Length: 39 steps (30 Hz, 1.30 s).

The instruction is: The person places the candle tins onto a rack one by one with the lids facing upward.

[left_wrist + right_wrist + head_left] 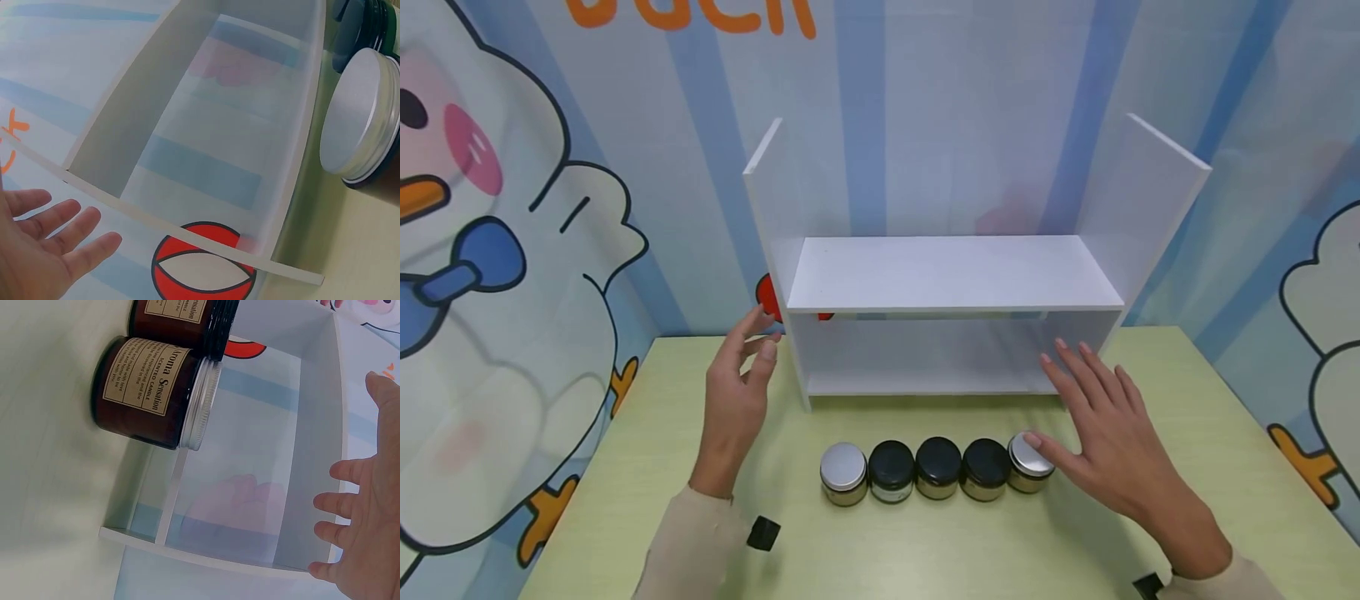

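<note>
Tabletop: five candle jars stand in a close row in front of the shelf unit, lids fitted, three black between two silver.

Right hand: in front of the shelf unit's right end, fingers spread, holding nothing. The thumb overlaps the right-end jar in the head view; the right wrist view shows them apart.

Left hand: beside the shelf unit's left upright, fingers parted and loosely bent, holding nothing.

Handling: grip a jar by its body, not its lid. Begin at an end of the row to avoid knocking neighbours. Keep the jar vertical and knuckles clear of the shelf unit's middle board.

Backdrop: striped, behind the shelf unit.
</note>
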### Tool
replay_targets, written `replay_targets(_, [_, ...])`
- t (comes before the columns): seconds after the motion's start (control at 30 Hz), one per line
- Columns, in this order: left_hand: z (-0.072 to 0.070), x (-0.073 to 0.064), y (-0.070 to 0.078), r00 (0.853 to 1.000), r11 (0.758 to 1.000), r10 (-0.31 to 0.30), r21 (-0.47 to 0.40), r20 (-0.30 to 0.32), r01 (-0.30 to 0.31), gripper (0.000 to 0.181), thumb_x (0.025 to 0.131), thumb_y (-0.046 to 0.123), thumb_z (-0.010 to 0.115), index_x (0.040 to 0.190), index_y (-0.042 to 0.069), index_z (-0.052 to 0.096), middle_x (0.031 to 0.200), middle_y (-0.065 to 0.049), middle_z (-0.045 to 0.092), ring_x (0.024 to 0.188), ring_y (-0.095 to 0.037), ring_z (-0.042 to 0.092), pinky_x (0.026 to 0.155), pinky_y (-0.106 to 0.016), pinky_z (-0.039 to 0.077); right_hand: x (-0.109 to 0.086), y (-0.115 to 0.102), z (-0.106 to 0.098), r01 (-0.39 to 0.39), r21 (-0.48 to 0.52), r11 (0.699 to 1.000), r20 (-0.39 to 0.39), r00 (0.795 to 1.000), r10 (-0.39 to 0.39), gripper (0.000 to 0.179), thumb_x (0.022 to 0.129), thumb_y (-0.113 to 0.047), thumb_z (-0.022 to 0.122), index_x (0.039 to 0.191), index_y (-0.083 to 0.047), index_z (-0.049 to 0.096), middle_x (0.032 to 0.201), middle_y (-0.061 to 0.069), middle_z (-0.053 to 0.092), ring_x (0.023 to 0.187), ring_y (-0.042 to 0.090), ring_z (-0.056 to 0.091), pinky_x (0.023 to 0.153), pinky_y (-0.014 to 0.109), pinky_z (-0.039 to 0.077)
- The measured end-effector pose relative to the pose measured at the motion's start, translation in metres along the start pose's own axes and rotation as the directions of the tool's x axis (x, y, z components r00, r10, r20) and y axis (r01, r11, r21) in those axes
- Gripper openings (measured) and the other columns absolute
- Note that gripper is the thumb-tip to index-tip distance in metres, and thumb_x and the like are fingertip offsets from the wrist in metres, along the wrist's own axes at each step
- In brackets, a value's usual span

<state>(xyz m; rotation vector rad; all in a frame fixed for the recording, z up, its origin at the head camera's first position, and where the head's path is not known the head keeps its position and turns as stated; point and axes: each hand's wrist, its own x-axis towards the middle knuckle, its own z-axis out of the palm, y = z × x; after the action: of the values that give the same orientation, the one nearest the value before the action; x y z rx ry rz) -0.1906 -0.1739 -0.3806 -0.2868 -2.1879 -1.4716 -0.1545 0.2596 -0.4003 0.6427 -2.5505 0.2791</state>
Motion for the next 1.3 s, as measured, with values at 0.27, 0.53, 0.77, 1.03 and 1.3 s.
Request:
replay_targets(0.27, [0.005,0.007,-0.003,0.997,0.979,-0.063,-0.195,-0.036,0.055,0.044,0.109,0.031,0.045,0.146,0.01,0.054,0.142,-0.011,0.058,0.124,-0.028,0.061,0.097,-0.05,0.052,-0.003,0.001,0.002,-0.007,0.012,1.0,-0.002,1.0,0.007,0.09,0.088,-0.058,0.067,0.161,-0.019,0.031,0.167,0.007,0.025,0.154,0.035,0.021,0.109,0.07,0.024])
replay_targets(0.53, [0.012,0.013,-0.007,0.988,0.964,-0.107,-0.254,-0.113,0.075,0.043,0.108,0.033,0.049,0.138,0.006,0.061,0.133,-0.011,0.064,0.12,-0.029,0.063,0.093,-0.05,0.054,-0.006,0.001,0.003,-0.012,0.018,1.0,0.01,1.0,0.012,0.088,0.09,-0.056,0.067,0.161,-0.02,0.03,0.167,0.008,0.026,0.154,0.035,0.021,0.108,0.07,0.024])
replay_targets(0.77, [0.021,0.019,-0.012,0.978,0.959,-0.135,-0.27,-0.158,0.089,0.046,0.104,0.036,0.057,0.137,0.005,0.063,0.132,-0.005,0.065,0.113,-0.021,0.065,0.087,-0.04,0.057,-0.01,0.002,0.005,-0.019,0.019,1.0,0.02,1.0,0.019,0.087,0.09,-0.055,0.066,0.161,-0.02,0.03,0.167,0.008,0.026,0.154,0.035,0.021,0.109,0.07,0.024])
replay_targets(1.03, [0.026,0.023,-0.01,0.971,0.969,-0.167,-0.213,-0.173,0.129,0.052,0.102,0.045,0.058,0.136,0.006,0.064,0.129,-0.009,0.066,0.111,-0.019,0.064,0.081,-0.041,0.059,-0.015,0.003,0.007,-0.029,0.022,0.999,0.025,0.999,0.028,0.088,0.09,-0.054,0.067,0.162,-0.02,0.029,0.166,0.009,0.028,0.153,0.034,0.022,0.109,0.069,0.024])
replay_targets(1.3, [0.029,0.031,-0.005,0.961,0.976,-0.192,-0.142,-0.198,0.166,0.055,0.1,0.049,0.059,0.132,0.005,0.067,0.125,-0.01,0.066,0.104,-0.022,0.063,0.071,-0.03,0.06,-0.016,0.003,0.007,-0.036,0.015,0.999,0.031,0.999,0.035,0.087,0.091,-0.055,0.066,0.162,-0.02,0.029,0.166,0.009,0.027,0.153,0.034,0.022,0.11,0.069,0.023])
